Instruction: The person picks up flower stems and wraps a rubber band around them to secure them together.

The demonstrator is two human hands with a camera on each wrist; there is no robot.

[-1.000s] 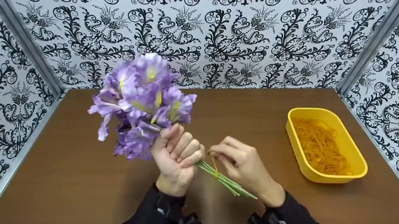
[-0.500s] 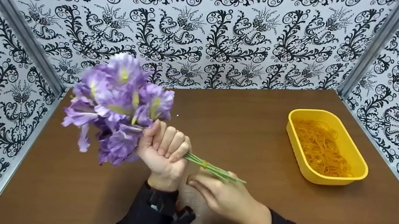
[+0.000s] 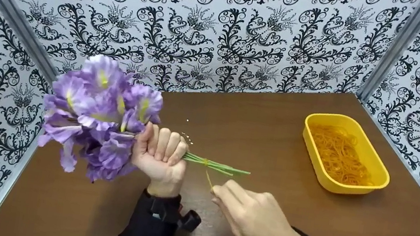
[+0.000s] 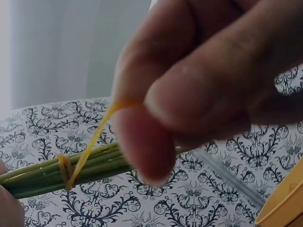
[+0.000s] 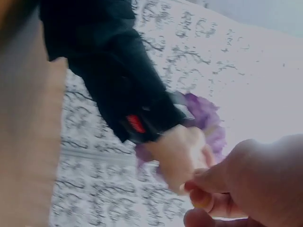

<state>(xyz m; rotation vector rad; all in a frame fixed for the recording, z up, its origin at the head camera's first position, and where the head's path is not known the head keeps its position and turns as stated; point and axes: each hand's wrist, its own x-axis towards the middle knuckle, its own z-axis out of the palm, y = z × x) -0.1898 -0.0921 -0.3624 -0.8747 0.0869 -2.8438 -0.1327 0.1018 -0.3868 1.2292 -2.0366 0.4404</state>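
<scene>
Your left hand (image 3: 159,156) grips the purple artificial flower bunch (image 3: 98,114) left of centre; your right hand (image 3: 249,215) pinches the stretched yellow rubber band (image 4: 87,156). Overstretching risks snapping; a slip unwinds the wrap.

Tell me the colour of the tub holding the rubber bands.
Yellow: the tub shows best in the head view, on the brown table.

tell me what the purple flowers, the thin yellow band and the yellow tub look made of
Purple flower bunch: likely fabric petals, matte, on uniform green plastic-looking stems. Thin yellow band: probably rubber, pulled taut by the right hand. Yellow oblong tub: seemingly smooth, slightly glossy plastic.
</scene>
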